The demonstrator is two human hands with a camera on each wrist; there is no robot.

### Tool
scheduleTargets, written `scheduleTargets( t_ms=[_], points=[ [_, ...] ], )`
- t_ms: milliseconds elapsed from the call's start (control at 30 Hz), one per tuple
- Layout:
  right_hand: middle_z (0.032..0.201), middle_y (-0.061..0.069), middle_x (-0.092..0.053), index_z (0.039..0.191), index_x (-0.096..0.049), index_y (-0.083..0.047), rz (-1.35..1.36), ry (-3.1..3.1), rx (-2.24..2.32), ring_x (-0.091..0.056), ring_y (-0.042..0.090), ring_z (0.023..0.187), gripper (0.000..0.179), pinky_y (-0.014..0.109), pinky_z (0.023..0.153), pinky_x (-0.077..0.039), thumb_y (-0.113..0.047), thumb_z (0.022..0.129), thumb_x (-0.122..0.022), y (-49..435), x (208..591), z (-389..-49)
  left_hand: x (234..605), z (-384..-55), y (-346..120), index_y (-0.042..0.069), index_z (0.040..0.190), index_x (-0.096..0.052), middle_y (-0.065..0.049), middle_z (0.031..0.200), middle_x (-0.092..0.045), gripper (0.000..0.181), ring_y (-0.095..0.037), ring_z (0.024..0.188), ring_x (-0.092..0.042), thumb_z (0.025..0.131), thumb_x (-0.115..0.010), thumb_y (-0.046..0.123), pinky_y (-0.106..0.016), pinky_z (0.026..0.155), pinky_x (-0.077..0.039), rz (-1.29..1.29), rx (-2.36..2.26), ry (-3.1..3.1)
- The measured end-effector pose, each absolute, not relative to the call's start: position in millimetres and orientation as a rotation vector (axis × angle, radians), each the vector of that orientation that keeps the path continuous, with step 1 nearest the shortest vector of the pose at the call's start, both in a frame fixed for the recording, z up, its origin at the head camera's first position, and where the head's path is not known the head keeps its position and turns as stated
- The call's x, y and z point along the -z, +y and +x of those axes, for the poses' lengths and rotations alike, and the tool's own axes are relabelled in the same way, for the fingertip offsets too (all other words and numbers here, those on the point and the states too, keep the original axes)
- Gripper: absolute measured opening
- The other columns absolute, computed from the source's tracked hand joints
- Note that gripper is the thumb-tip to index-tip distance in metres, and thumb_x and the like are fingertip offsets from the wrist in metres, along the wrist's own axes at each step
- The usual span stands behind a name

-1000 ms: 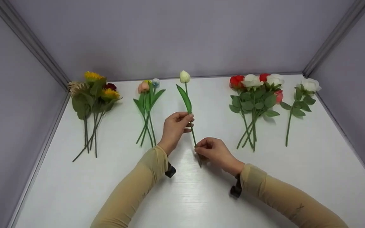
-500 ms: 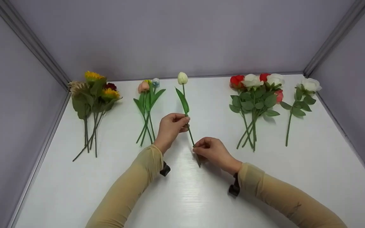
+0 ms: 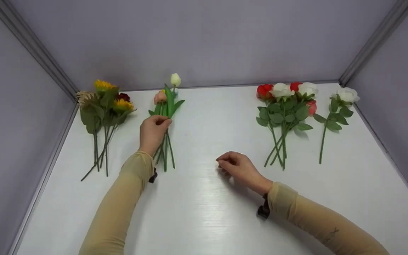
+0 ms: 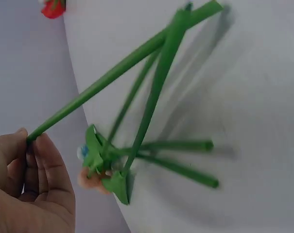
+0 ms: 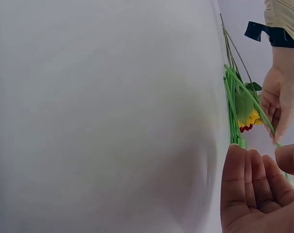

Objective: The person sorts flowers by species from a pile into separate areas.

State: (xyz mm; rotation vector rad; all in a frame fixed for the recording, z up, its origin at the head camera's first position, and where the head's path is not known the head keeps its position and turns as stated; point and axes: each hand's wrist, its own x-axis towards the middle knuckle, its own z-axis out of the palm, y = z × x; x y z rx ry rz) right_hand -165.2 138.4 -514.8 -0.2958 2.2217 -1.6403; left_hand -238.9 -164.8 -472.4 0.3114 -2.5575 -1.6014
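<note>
A person's left hand [image 3: 153, 134] pinches a white tulip [image 3: 175, 80] above the tulip bunch [image 3: 160, 97] on a white desk [image 3: 204, 209], thumb and forefinger closed on the stem just below its leaf. Bloom and leaf rise past the fingertips on the far side of the grip; the lower stem runs back from the fingers toward the person, slanting down over the bunch's crossed stems. Whether the stem's end touches them cannot be told. The right hand [image 3: 243, 171], to the right of the tulip bunch and nearer the person, curls its fingers loosely around nothing, the thumb a little apart. A sunflower bunch [image 3: 107, 98] lies left of the tulip bunch; a rose bunch [image 3: 285, 109] and, farther out, a single white rose [image 3: 347, 95] lie to its right.
</note>
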Motion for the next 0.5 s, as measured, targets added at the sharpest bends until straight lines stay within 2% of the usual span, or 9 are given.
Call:
scheduleTargets(
  t_ms=[200, 500],
  points=[
    [0.103, 0.014, -0.072, 0.113, -0.071, -0.001, -0.299, 2.219, 1.621, -0.069, 0.028, 0.09, 0.021, 0.04, 0.076, -0.058, -0.017, 0.102, -0.064, 136.6, 516.4, -164.0, 475.0, -245.2, -188.1, 0.005, 0.111, -0.073, -0.01, 0.106, -0.069, 0.021, -0.024, 0.094, -0.062, 0.1, -0.069, 0.022, -0.038, 0.082, -0.052, 0.331, 1.385, -2.645],
    [0.102, 0.014, -0.072, 0.111, -0.071, 0.0, -0.297, 2.197, 1.65, -0.068, 0.029, 0.089, 0.021, 0.039, 0.075, -0.057, -0.018, 0.102, -0.065, 137.9, 521.0, -162.1, 473.2, -247.4, -188.3, 0.004, 0.112, -0.073, -0.012, 0.107, -0.069, 0.02, -0.027, 0.095, -0.062, 0.101, -0.068, 0.02, -0.041, 0.083, -0.052, 0.296, 1.317, -2.673]
  ],
)
